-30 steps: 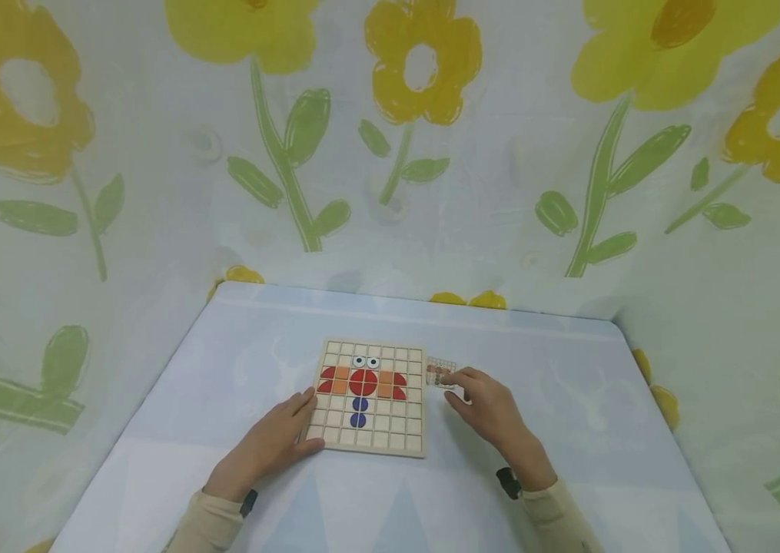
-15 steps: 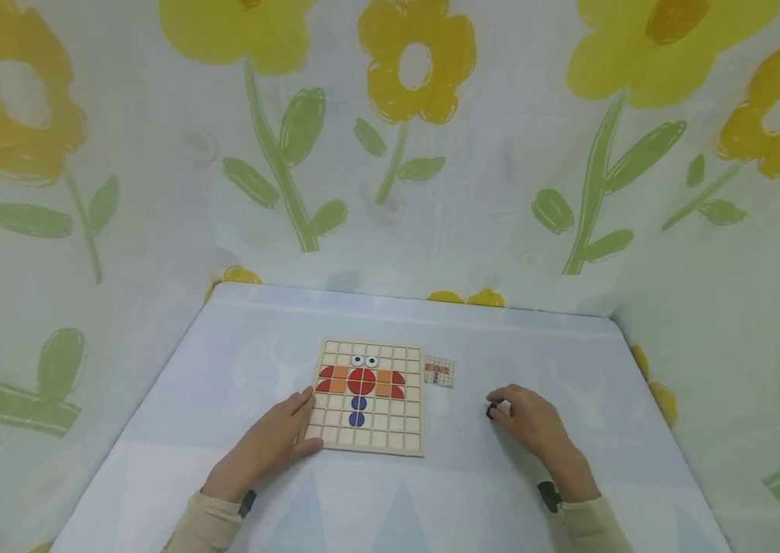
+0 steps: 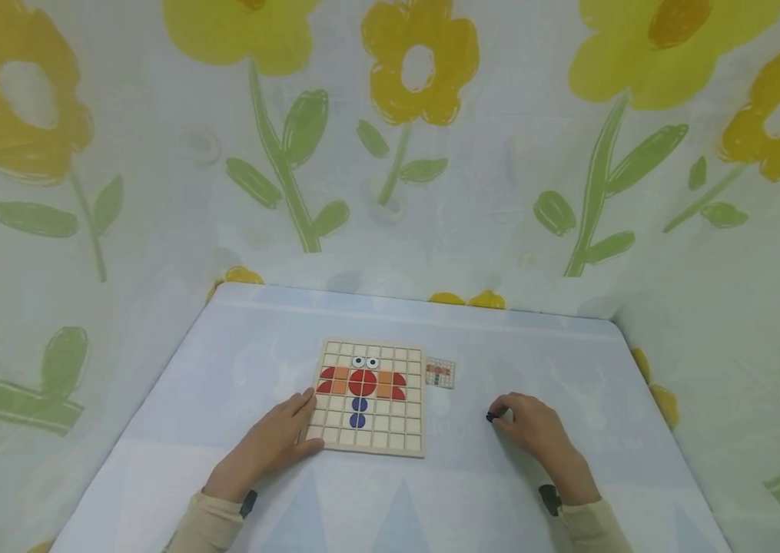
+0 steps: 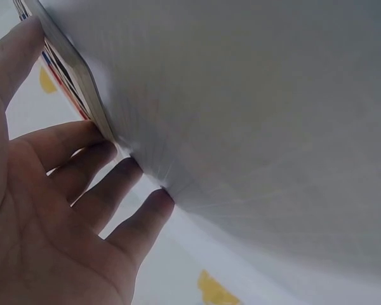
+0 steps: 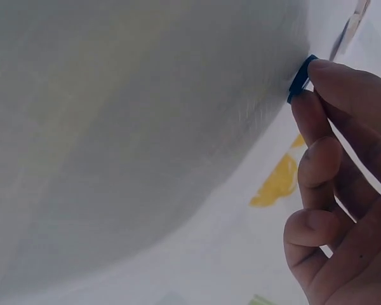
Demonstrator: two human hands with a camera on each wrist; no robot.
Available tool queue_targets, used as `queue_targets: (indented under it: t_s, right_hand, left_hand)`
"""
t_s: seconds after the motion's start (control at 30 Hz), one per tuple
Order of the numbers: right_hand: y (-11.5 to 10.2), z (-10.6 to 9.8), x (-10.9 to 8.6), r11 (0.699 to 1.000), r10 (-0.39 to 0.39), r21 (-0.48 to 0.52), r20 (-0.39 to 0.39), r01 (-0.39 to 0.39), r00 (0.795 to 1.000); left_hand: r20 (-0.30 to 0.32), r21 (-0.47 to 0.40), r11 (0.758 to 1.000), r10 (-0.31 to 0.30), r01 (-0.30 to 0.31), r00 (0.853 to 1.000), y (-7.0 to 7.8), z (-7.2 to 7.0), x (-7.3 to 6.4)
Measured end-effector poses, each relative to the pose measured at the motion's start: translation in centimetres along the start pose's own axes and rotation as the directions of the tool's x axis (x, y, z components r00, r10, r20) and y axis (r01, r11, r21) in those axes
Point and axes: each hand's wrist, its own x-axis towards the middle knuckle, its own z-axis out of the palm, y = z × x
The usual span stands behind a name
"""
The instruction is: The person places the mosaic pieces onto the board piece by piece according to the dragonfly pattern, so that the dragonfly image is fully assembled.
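A square wooden grid board lies on the table, bearing a figure of flat tiles. Two eye tiles sit above a red circle, with orange squares and red curved tiles to either side. Below run two blue circles. My left hand rests at the board's left edge, fingers along the side and thumb at the near corner. To the right of the board, my right hand pinches a small blue tile between thumb and index finger, low over the table.
A small pattern card printed with a similar figure lies just right of the board. The pale table is bounded behind and at both sides by a cloth wall printed with yellow flowers.
My right hand has drawn back from the pattern card, rightward and nearer, uncovering the card; the blue tile now shows in its fingers. My left hand and the board stay put.
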Motion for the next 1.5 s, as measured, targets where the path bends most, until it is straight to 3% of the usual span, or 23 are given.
queue_targets:
  t_s: [0.47, 0.73, 0.97, 1.23, 1.5]
  right_hand:
    - [-2.7, 1.4, 0.6, 0.996, -0.088, -0.010, -0.022, 0.088, 0.996]
    - [-2.5, 0.9, 0.8, 0.997, -0.071, -0.016, 0.010, 0.071, 0.997]
    - [-2.3, 0.7, 0.9, 0.991, -0.134, -0.017, 0.037, 0.135, 0.990]
    - [-2.5, 0.8, 1.0, 0.992, -0.120, -0.040, 0.069, 0.123, 0.990]
    - [-2.6, 0.9, 1.1, 0.983, -0.179, -0.036, 0.022, 0.180, 0.984]
  left_hand:
    - [0.000, -0.008, 1.000, 0.017, -0.017, 1.000, 0.0, 0.0, -0.1]
    - [-0.002, -0.015, 1.000, 0.013, -0.013, 1.000, 0.3, -0.1, -0.1]
    - [0.004, -0.014, 1.000, 0.008, -0.007, 1.000, 0.0, 0.0, 0.0]
    - [0.012, -0.001, 1.000, -0.004, 0.004, 1.000, -0.2, 0.4, 0.1]
    - [0.010, -0.010, 1.000, -0.006, 0.007, 1.000, -0.2, 0.4, 0.0]
